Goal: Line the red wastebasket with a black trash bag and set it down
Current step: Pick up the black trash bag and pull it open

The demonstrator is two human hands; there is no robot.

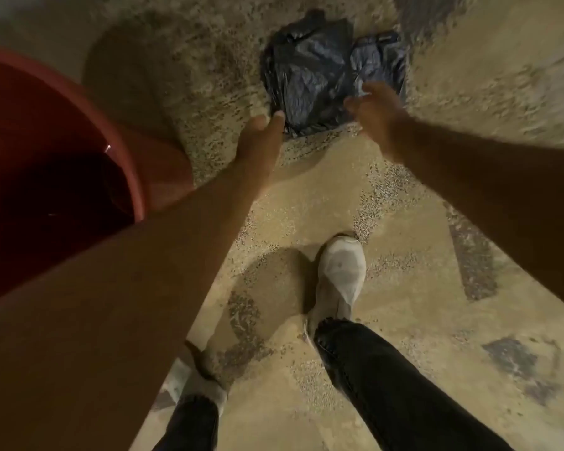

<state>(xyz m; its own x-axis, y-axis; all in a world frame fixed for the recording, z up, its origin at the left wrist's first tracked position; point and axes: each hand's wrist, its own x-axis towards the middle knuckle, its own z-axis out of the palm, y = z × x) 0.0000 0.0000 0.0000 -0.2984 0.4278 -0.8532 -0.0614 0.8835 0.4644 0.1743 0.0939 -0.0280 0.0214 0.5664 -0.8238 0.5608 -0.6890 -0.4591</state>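
A crumpled black trash bag lies flat on the speckled floor ahead of me. My left hand reaches toward its near left corner, fingers apart, fingertips at the bag's edge. Over the bag's near right side hovers my right hand, blurred, with its fingers spread and holding nothing. The red wastebasket stands at the left, its open mouth facing up and its inside dark; my left forearm crosses in front of its lower part.
The floor is tan terrazzo with darker patches. My two feet in pale shoes and dark trousers stand below the hands. A pale wall edge shows at the top left.
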